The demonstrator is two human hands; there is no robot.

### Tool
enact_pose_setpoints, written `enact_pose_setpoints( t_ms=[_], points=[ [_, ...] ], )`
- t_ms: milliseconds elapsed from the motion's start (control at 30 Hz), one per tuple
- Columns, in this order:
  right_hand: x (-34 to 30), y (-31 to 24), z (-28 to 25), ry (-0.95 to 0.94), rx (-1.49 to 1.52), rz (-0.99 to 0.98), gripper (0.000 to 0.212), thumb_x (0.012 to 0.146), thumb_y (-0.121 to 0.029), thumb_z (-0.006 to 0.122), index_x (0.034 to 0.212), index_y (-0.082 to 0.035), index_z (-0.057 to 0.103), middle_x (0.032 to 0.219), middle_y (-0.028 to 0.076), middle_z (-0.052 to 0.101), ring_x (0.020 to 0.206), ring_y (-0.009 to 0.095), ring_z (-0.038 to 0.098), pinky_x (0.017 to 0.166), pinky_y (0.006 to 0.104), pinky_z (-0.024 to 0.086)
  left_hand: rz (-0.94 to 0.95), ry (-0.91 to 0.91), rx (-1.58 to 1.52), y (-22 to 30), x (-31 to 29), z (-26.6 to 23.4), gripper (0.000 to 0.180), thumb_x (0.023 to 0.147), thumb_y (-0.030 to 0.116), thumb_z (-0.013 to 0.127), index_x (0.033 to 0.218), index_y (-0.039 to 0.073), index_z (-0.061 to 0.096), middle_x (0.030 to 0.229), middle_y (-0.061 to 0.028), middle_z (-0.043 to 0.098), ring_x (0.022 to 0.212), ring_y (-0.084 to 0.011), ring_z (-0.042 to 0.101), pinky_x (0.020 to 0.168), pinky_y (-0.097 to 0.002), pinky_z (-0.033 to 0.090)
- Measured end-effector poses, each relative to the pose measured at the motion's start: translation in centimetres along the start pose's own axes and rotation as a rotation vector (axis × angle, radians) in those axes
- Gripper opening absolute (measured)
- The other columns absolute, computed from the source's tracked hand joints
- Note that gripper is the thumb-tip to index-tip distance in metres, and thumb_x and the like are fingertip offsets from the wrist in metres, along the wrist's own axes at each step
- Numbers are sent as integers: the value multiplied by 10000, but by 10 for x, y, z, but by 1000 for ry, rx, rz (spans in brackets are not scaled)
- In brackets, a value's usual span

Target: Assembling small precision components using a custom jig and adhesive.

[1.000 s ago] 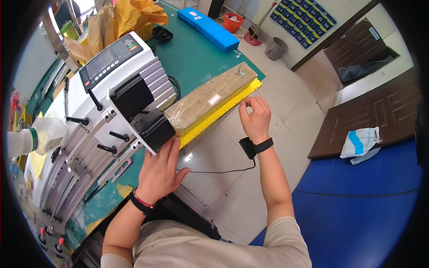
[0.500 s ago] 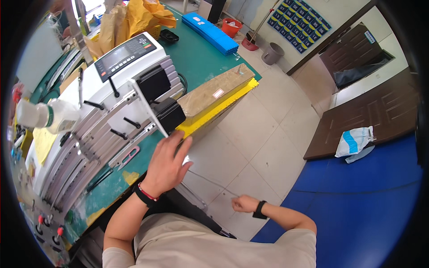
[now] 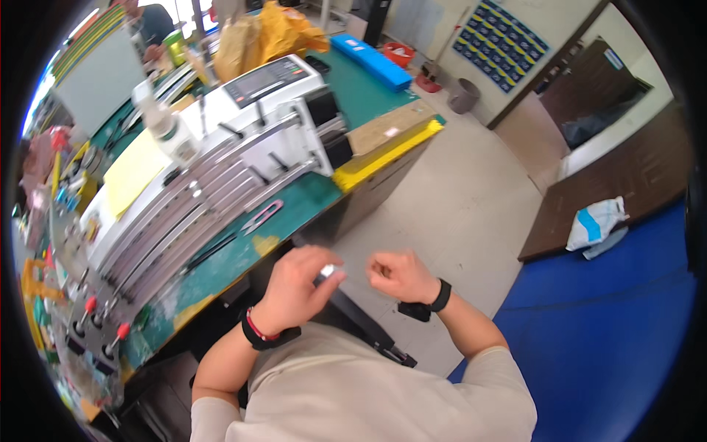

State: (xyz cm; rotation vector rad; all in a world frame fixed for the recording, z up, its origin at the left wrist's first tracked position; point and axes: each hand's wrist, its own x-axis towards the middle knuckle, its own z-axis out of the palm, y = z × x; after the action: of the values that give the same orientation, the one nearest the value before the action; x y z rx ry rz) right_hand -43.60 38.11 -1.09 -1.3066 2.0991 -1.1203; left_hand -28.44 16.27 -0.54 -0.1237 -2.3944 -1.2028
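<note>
My left hand [image 3: 296,289] is in front of the bench edge, its fingers curled toward the thumb around a small shiny whitish thing [image 3: 328,272] that is too small to name. Level with it on the right, my right hand [image 3: 403,277] is closed in a pinch; whatever it holds is hidden. The two hands are apart, over the floor. Nearest to my left hand on the green bench [image 3: 302,197] lies a pair of pink-handled thread snips [image 3: 263,214]. Behind them stands a white machine [image 3: 221,121] with a keypad, metal rails and black levers.
A brown board with a yellow edge [image 3: 390,156] lies at the bench's right end. On the machine stand a white bottle [image 3: 175,136] and a yellow sheet [image 3: 135,173]. Further back are a blue bundle [image 3: 372,62] and orange-brown bags [image 3: 272,37]. A person [image 3: 153,23] is at the far left.
My left hand has come back from the machine's corner. My right hand has risen toward it. The thin strand earlier stretched between them no longer shows. The view has shifted left.
</note>
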Motion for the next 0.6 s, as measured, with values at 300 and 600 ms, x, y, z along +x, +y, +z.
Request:
enact_pose_setpoints(
  t_ms=[300, 600],
  points=[
    [110, -107, 67, -21, 250, -377, 57, 913, -50, 775, 946, -19, 741, 706, 85, 703, 560, 137, 655, 546, 297, 519, -241, 225, -136, 11, -40, -108, 82, 983, 43, 775, 1017, -9, 721, 919, -143, 721, 809, -301, 684, 728, -357, 541],
    [132, -124, 87, 23, 298, -219, 39, 924, -20, 777, 943, -11, 745, 695, 24, 679, 588, 52, 606, 557, 247, 493, -257, 384, -434, -17, -44, -122, 88, 1006, 47, 748, 1035, -23, 704, 943, -116, 728, 834, -208, 658, 784, -351, 548]
  ],
)
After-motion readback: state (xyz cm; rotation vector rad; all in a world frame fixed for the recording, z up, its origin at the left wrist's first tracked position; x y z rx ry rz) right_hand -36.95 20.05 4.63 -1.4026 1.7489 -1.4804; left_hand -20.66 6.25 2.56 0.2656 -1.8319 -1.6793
